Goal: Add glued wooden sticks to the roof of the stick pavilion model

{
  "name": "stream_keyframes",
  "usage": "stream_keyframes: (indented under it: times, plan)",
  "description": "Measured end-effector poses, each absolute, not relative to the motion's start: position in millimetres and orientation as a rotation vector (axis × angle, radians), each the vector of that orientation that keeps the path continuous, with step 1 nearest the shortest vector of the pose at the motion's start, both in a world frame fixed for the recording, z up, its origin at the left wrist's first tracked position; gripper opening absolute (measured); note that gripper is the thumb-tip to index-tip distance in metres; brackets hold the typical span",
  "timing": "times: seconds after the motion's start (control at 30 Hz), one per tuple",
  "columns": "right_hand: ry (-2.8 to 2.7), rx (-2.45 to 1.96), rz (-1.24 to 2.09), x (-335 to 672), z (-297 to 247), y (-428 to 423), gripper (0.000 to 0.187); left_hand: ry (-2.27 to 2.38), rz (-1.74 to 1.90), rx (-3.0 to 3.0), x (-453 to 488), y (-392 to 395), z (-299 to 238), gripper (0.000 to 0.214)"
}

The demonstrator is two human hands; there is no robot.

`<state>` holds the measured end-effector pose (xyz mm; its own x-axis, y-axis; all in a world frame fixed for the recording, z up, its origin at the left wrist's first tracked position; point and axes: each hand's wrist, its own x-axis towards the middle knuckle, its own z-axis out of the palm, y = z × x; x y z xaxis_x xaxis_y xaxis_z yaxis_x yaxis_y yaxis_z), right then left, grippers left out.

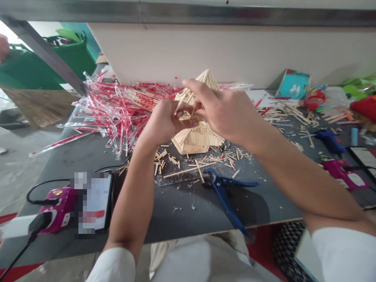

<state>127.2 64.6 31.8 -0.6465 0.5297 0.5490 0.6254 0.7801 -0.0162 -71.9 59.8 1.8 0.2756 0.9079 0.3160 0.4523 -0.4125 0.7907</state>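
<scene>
Item: wooden-stick pyramid model (197, 139), on the desk (276, 199), directly ahead, nearer the right hand (225, 111), its fingers bent over the top (hold unclear); left hand (166, 121) pinches a loose stick (179, 103), tilted.

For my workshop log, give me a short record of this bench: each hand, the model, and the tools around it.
left hand: holds a thin wooden stick at the model
right hand: fingers on the upper part of the model
model: stick-built pyramid model, on the dark grey table
behind: pile of sticks in clear red-printed sleeves
in front: cut stick pieces, clear ruler, blue-handled cutters
</scene>
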Motion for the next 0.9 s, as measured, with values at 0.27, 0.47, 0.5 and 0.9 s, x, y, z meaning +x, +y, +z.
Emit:
stream_keyframes:
  times: [0.27,0.47,0.5,0.9]
  plan:
    - [-2.436,-0.871,-0.284,126,26,69,0.041,1.262,1.023,2.008,-72,59,5,0.022]
    - [-2.251,-0.983,-0.428,134,16,76,0.045,1.288,1.073,1.962,-70,59,5,0.022]
    - [-2.216,-1.001,-0.397,136,16,76,0.044,1.29,1.08,1.95,-70,58,5,0.022]
    - [-2.053,-0.922,-0.069,148,-10,63,0.04,1.265,1.059,1.914,-71,58,3,0.022]
